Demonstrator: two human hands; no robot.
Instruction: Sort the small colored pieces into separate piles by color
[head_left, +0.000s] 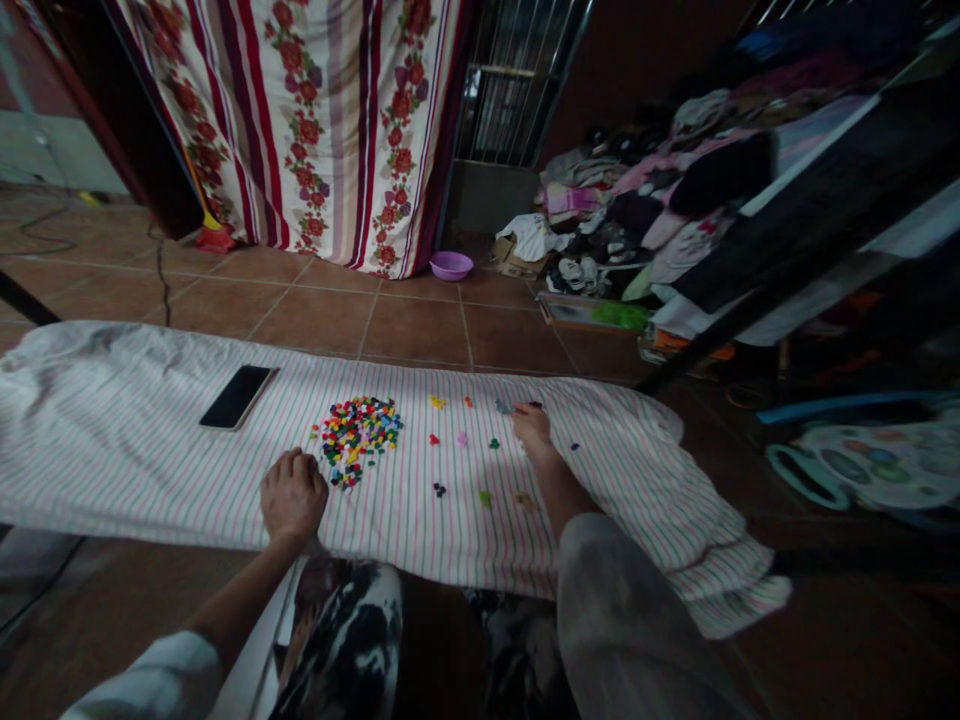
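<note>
A heap of small multicoloured beads or blocks (358, 435) lies on a striped cloth (187, 480). My left hand (294, 492) rests at the heap's left front side, fingers curled in; what they may hold is hidden. Right of the heap, small groups sorted by colour lie apart, among them a yellow group (437, 401), a pink group (462, 438) and a black group (439, 490). My right hand (532, 428) is low over the cloth at the back, fingers pinched beside a grey group (503, 406). Dark pieces show by its fingertips, too small to make out.
A dark-screened phone (237, 397) lies left of the heap. Beyond the cloth, a purple basin (451, 265) stands on the tiled floor before a flowered curtain (300, 130). Piled clothes (622, 210) fill the back right, and a patterned plastic seat (877, 465) is at far right.
</note>
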